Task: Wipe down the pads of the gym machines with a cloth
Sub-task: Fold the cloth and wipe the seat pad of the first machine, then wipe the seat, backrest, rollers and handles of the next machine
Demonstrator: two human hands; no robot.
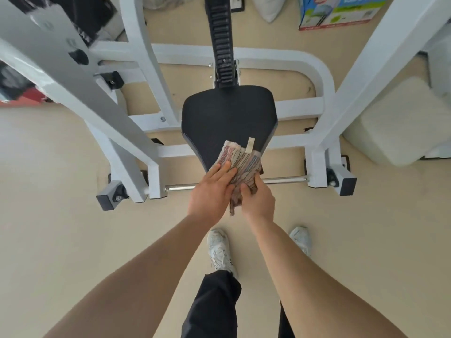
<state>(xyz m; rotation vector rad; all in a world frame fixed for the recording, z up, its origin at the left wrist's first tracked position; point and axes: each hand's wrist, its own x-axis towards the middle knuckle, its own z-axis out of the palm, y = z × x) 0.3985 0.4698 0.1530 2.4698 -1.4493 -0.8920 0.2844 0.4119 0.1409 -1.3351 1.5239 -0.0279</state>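
Black seat pad (227,118) running lengthwise away from the viewer, narrow end nearest, wide end against the ribbed black upright (222,42). Folded striped cloth (240,164) lying on that near narrow end, long axis roughly along the pad's, a pale tag sticking up at its far edge, a loose tail hanging down between the hands. Left hand (211,193) laid flat on the cloth's left side, fingers straight and close together. Right hand (258,198) curled round the cloth's lower right corner, fingers closed on the fabric. White steel frame (136,69) flanking the pad on both sides, a chrome bar (284,180) crossing low just beyond the hands. White cushion (400,123) off to the right, coloured box (339,11) at the top. White shoes (219,250) on the beige floor below. Cloth perhaps terry, pattern blurred: pink, grey and blue stripes. Pad matte, dark, smooth.
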